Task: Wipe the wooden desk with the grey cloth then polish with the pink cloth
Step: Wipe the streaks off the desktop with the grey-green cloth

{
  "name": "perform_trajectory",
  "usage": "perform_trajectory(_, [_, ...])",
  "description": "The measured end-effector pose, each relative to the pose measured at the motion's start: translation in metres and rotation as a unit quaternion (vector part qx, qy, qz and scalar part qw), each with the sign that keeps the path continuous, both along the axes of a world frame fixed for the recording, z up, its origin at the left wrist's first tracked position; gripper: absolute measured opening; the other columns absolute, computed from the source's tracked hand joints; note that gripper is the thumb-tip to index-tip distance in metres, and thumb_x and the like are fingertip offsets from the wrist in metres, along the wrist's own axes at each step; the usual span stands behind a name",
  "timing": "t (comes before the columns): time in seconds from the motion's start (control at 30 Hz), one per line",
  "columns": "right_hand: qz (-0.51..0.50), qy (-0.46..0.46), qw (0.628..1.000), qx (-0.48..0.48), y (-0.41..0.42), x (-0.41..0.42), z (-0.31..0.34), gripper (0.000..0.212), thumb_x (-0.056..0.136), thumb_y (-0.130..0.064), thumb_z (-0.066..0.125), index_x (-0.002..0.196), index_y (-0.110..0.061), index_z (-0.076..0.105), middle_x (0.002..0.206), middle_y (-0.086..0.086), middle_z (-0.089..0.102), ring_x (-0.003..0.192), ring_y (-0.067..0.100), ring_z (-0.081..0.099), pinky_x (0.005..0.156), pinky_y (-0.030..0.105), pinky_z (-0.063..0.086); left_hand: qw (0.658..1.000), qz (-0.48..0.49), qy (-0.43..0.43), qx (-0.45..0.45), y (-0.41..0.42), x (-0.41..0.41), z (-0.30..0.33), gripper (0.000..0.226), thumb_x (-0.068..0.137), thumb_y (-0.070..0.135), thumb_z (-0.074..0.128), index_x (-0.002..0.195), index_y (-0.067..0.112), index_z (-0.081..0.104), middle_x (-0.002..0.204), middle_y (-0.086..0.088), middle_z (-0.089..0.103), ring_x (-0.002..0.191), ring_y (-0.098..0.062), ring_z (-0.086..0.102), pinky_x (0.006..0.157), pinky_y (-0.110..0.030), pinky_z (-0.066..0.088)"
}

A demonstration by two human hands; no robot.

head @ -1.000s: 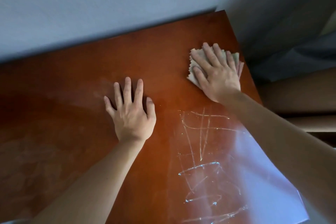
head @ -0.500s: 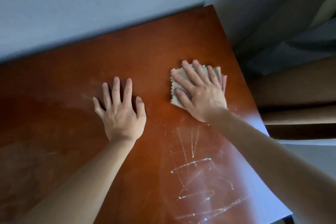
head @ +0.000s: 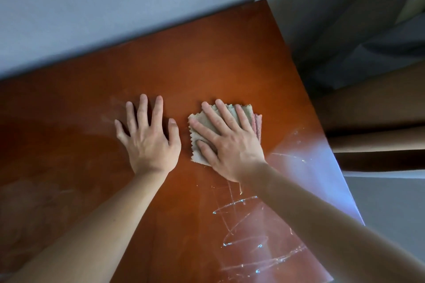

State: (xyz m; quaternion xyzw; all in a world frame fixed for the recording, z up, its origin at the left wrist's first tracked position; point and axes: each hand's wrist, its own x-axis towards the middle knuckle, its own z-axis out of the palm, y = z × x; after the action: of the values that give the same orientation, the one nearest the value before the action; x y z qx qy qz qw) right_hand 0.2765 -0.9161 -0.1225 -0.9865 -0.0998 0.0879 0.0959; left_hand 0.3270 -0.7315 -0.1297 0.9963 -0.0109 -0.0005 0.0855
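The reddish-brown wooden desk (head: 207,64) fills the head view. My right hand (head: 230,145) lies flat with fingers spread and presses a folded grey cloth (head: 244,111) with zigzag edges onto the desk's right half. A pink cloth edge (head: 258,125) peeks out from under the grey one on its right side. Just to the left, my left hand (head: 149,142) rests palm down on the bare wood with fingers apart, holding nothing. A narrow gap separates its thumb from the cloth.
A pale wall (head: 115,7) runs along the desk's far edge. Wet streaks (head: 241,225) and window glare mark the near right of the desk. Past the right edge lie dark fabric (head: 379,53) and brown boards (head: 372,108). Dusty smears (head: 34,202) show at near left.
My right hand has slid the cloth from the far right corner toward me and leftward, close to my left hand. The left hand has stayed planted.
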Motion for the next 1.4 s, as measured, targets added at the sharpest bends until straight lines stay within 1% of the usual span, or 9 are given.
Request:
perform_trajectory(0.2, [-0.153,0.006,0.988,-0.024,-0.090,0.021,0.004,0.056,0.106,-0.056,0.015,0.161,-0.043,0.019,0.172,-0.002,0.008,0.158,0.023,-0.003,0.126,0.046,-0.010,1.000,0.003,0.004,-0.013,-0.002,0.000,0.000,0.060,0.100,0.046,0.032,0.157,0.027,0.037,0.167,-0.007,0.027,0.156,-0.035,0.015,0.122,-0.064,0.009])
perform_trajectory(0.33, [-0.219,-0.002,0.976,-0.018,-0.060,0.022,0.004,0.057,0.106,-0.054,0.016,0.161,-0.041,0.021,0.172,0.000,0.009,0.158,0.027,-0.002,0.126,0.052,-0.005,0.999,0.004,-0.004,-0.036,-0.001,0.001,-0.001,0.059,0.099,0.044,0.036,0.155,0.026,0.041,0.167,-0.007,0.029,0.156,-0.035,0.016,0.122,-0.062,0.007])
perform_trajectory(0.53, [-0.063,-0.017,0.998,0.020,0.063,-0.032,0.000,0.054,0.105,-0.050,0.028,0.155,-0.036,0.041,0.168,0.003,0.026,0.157,0.031,0.013,0.125,0.056,0.004,0.994,-0.011,-0.006,-0.113,0.007,-0.001,0.005,0.053,0.094,0.035,0.048,0.146,0.026,0.053,0.163,-0.003,0.036,0.155,-0.028,0.020,0.125,-0.055,0.007])
perform_trajectory(0.63, [-0.014,0.008,1.000,0.008,0.049,-0.036,-0.001,0.055,0.106,-0.054,0.019,0.159,-0.041,0.029,0.170,0.000,0.017,0.158,0.027,0.004,0.126,0.053,-0.002,0.994,-0.018,0.000,-0.106,0.011,-0.006,0.012,0.049,0.097,0.034,0.046,0.144,0.025,0.055,0.161,-0.002,0.040,0.153,-0.025,0.026,0.122,-0.055,0.011])
perform_trajectory(0.83, [-0.179,0.019,0.983,-0.028,-0.055,-0.025,0.008,0.057,0.104,-0.057,0.011,0.160,-0.046,0.016,0.172,-0.003,0.007,0.158,0.023,-0.003,0.126,0.050,-0.005,0.997,-0.059,0.011,-0.056,0.028,-0.066,0.016,0.052,0.101,0.035,0.037,0.148,0.018,0.051,0.163,-0.006,0.037,0.152,-0.027,0.028,0.121,-0.053,0.012])
perform_trajectory(0.97, [-0.227,0.019,0.973,-0.016,-0.039,-0.028,0.010,0.054,0.107,-0.052,0.014,0.160,-0.045,0.020,0.172,-0.002,0.008,0.158,0.026,-0.003,0.125,0.052,-0.007,0.997,-0.057,0.023,-0.055,0.036,-0.110,0.009,0.053,0.102,0.032,0.035,0.152,0.019,0.047,0.165,-0.006,0.032,0.156,-0.028,0.022,0.121,-0.055,0.013])
perform_trajectory(1.1, [-0.142,-0.011,0.990,-0.002,0.038,-0.058,0.009,0.052,0.106,-0.048,0.022,0.156,-0.041,0.037,0.169,0.000,0.023,0.157,0.031,0.013,0.125,0.055,0.004,0.997,-0.066,0.001,-0.040,0.040,-0.120,-0.001,0.053,0.103,0.032,0.034,0.154,0.019,0.044,0.165,-0.006,0.033,0.156,-0.028,0.022,0.121,-0.055,0.016])
perform_trajectory(1.23, [-0.046,0.010,0.999,0.009,0.048,-0.073,0.002,0.054,0.107,-0.052,0.016,0.159,-0.044,0.027,0.170,-0.001,0.018,0.158,0.027,0.006,0.126,0.054,0.000,0.997,-0.071,-0.021,-0.034,0.042,-0.119,-0.005,0.053,0.104,0.032,0.032,0.154,0.018,0.043,0.164,-0.008,0.034,0.155,-0.029,0.023,0.121,-0.056,0.017])
perform_trajectory(1.4, [-0.208,0.023,0.977,-0.029,-0.072,-0.054,0.006,0.057,0.105,-0.060,0.006,0.159,-0.049,0.014,0.172,-0.005,0.004,0.158,0.022,-0.006,0.126,0.049,-0.008,0.997,-0.067,-0.024,-0.032,0.039,-0.120,-0.006,0.054,0.103,0.031,0.032,0.153,0.017,0.044,0.165,-0.009,0.033,0.155,-0.030,0.022,0.122,-0.056,0.016])
